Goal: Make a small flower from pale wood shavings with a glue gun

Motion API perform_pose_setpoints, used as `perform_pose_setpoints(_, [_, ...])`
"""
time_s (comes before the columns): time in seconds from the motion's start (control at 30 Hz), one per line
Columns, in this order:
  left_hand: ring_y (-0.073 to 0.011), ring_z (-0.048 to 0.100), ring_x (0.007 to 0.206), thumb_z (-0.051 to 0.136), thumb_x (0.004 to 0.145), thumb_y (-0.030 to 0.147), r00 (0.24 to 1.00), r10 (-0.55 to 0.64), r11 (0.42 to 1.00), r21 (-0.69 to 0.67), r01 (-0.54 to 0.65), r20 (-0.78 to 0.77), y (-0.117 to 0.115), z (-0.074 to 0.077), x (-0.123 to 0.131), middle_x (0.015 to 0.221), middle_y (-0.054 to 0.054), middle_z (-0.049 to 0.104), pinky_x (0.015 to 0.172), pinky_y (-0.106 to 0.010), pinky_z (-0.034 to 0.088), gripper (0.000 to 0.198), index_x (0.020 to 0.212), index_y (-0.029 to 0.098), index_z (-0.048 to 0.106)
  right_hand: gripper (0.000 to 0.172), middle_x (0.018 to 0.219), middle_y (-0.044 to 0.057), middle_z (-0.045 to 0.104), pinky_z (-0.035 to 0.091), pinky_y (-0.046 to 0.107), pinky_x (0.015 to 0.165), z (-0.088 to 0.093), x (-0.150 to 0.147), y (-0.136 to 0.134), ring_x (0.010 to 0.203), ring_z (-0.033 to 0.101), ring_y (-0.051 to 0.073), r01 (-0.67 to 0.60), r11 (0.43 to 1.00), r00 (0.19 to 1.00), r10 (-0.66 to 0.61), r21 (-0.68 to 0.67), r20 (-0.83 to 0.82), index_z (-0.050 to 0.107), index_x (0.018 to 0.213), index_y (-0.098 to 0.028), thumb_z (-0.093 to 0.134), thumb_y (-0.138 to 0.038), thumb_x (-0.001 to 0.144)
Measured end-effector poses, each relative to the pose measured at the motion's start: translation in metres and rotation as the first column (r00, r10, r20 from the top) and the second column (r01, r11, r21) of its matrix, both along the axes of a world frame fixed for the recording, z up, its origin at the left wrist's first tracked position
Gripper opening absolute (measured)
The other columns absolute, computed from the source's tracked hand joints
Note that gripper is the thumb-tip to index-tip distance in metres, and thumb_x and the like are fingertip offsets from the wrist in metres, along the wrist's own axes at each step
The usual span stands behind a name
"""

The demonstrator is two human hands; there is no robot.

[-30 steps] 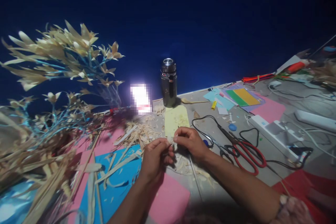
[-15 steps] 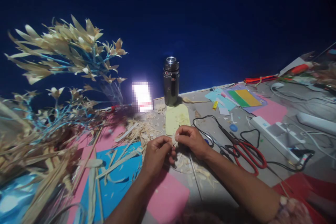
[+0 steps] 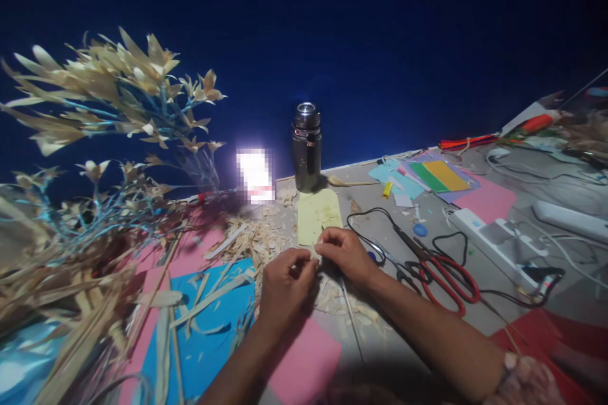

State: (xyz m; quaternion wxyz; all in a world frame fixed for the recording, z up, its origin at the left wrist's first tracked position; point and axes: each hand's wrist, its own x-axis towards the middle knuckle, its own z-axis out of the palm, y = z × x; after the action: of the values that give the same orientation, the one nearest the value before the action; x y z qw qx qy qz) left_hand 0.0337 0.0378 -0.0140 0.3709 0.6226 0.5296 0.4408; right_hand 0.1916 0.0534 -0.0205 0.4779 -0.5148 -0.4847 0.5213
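Note:
My left hand (image 3: 285, 281) and my right hand (image 3: 346, 252) meet over the grey table (image 3: 408, 342), fingertips pinched together on a small pale straw piece (image 3: 315, 255). Both hands are closed on it. Under them lies a heap of straw shavings (image 3: 259, 234). A yellow paper slip (image 3: 318, 215) lies just beyond the fingers. A thin wire (image 3: 350, 323) runs along the table below my right hand.
A bunch of straw flowers on blue stems (image 3: 109, 101) fills the left. A steel flask (image 3: 306, 147) stands at the back. Red-handled scissors (image 3: 446, 281), black cable, a white power strip (image 3: 494, 237) and coloured paper sheets (image 3: 439, 176) lie to the right. Blue (image 3: 199, 335) and pink (image 3: 304, 361) sheets lie near me.
My hands have stayed pinched together on the straw piece, with only slight finger movement. The view has shifted a little.

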Motion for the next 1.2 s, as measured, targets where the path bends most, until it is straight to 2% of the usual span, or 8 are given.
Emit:
perform_pose_setpoints(0.2, [-0.0210, 0.068, 0.066, 0.066, 0.084, 0.023, 0.989, -0.030, 0.961, 0.267, 0.068, -0.143, 0.003, -0.015, -0.005, 0.072, -0.006, 0.076, 0.065, -0.031, 0.051, 0.013, 0.075, 0.022, 0.076, 0.016, 0.058, -0.004, 0.050, 0.031, 0.025, 0.055, 0.000, 0.000, 0.000, 0.057, 0.041, 0.012, 0.003, 1.000, 1.000, -0.002, -0.031, 0.009, 0.058, 0.062, -0.019, 0.067, -0.031, 0.067])
perform_pose_setpoints(0.33, [-0.0223, 0.071, 0.071, 0.062, 0.086, 0.027, 0.991, -0.047, 0.941, 0.328, 0.086, -0.124, 0.005, -0.019, -0.007, 0.076, -0.008, 0.077, 0.069, -0.033, 0.053, 0.017, 0.080, 0.021, 0.077, 0.017, 0.055, -0.005, 0.046, 0.028, 0.024, 0.052, 0.000, 0.001, 0.000, 0.055, 0.037, 0.011, -0.016, 0.999, 1.000, 0.016, -0.050, 0.002, 0.058, 0.060, -0.019, 0.066, -0.032, 0.067])
perform_pose_setpoints(0.47, [-0.0213, 0.069, 0.062, 0.068, 0.082, 0.034, 0.996, -0.016, 1.000, 0.005, 0.016, 0.093, 0.005, -0.011, -0.005, 0.070, -0.008, 0.075, 0.059, -0.032, 0.055, 0.018, 0.077, 0.019, 0.077, 0.030, 0.055, -0.004, 0.046, 0.025, 0.023, 0.048, -0.004, 0.003, 0.002, 0.051, 0.034, 0.010, -0.016, 0.999, 0.999, 0.014, -0.049, -0.042, 0.059, 0.063, -0.018, 0.066, -0.045, 0.075])
perform_pose_setpoints(0.57, [-0.0163, 0.061, 0.043, 0.072, 0.079, 0.039, 0.957, 0.023, 0.962, -0.266, 0.057, 0.289, 0.006, -0.006, -0.004, 0.060, -0.005, 0.071, 0.044, -0.028, 0.049, 0.024, 0.077, 0.015, 0.075, 0.037, 0.052, -0.005, 0.043, 0.023, 0.022, 0.045, -0.005, 0.006, 0.004, 0.048, 0.031, 0.009, 0.021, 0.999, 0.995, -0.025, -0.047, -0.092, 0.058, 0.065, -0.018, 0.065, -0.052, 0.078])
perform_pose_setpoints(0.77, [-0.0117, 0.059, 0.041, 0.080, 0.072, 0.035, 0.894, 0.043, 0.936, -0.331, 0.120, 0.445, 0.008, -0.004, -0.005, 0.059, -0.005, 0.071, 0.044, -0.022, 0.047, 0.023, 0.071, 0.012, 0.075, 0.018, 0.060, -0.005, 0.047, 0.030, 0.022, 0.049, 0.003, 0.008, -0.001, 0.053, 0.038, 0.010, 0.016, 0.994, 0.998, -0.011, 0.105, -0.054, 0.063, 0.078, -0.018, 0.072, -0.034, 0.076])
perform_pose_setpoints(0.83, [-0.0117, 0.060, 0.041, 0.080, 0.072, 0.033, 0.904, 0.049, 0.945, -0.314, 0.097, 0.425, 0.007, -0.002, -0.005, 0.057, -0.005, 0.071, 0.045, -0.022, 0.047, 0.021, 0.072, 0.012, 0.076, 0.011, 0.069, -0.004, 0.052, 0.034, 0.022, 0.051, 0.006, 0.009, -0.003, 0.054, 0.041, 0.009, 0.050, 0.964, 0.998, -0.061, 0.263, 0.034, 0.064, 0.085, -0.018, 0.069, -0.025, 0.078])
perform_pose_setpoints(0.97, [-0.0123, 0.058, 0.040, 0.080, 0.068, 0.031, 0.894, 0.054, 0.935, -0.337, 0.111, 0.445, 0.004, 0.003, -0.001, 0.052, -0.004, 0.068, 0.043, -0.022, 0.046, 0.019, 0.070, 0.013, 0.076, 0.022, 0.099, 0.003, 0.058, 0.041, 0.022, 0.056, 0.007, 0.011, -0.006, 0.060, 0.048, 0.008, -0.047, 0.803, 0.970, -0.104, 0.594, 0.218, 0.067, 0.098, -0.020, 0.060, -0.008, 0.080])
perform_pose_setpoints(1.2, [-0.0124, 0.056, 0.037, 0.083, 0.062, 0.032, 0.872, 0.075, 0.913, -0.386, 0.136, 0.484, 0.002, 0.010, 0.002, 0.050, -0.004, 0.068, 0.041, -0.023, 0.046, 0.021, 0.066, 0.013, 0.075, 0.024, 0.092, 0.005, 0.060, 0.046, 0.024, 0.061, 0.012, 0.018, -0.003, 0.075, 0.059, 0.015, -0.199, 0.670, 0.919, -0.127, 0.715, 0.374, 0.070, 0.092, -0.020, 0.058, -0.002, 0.081])
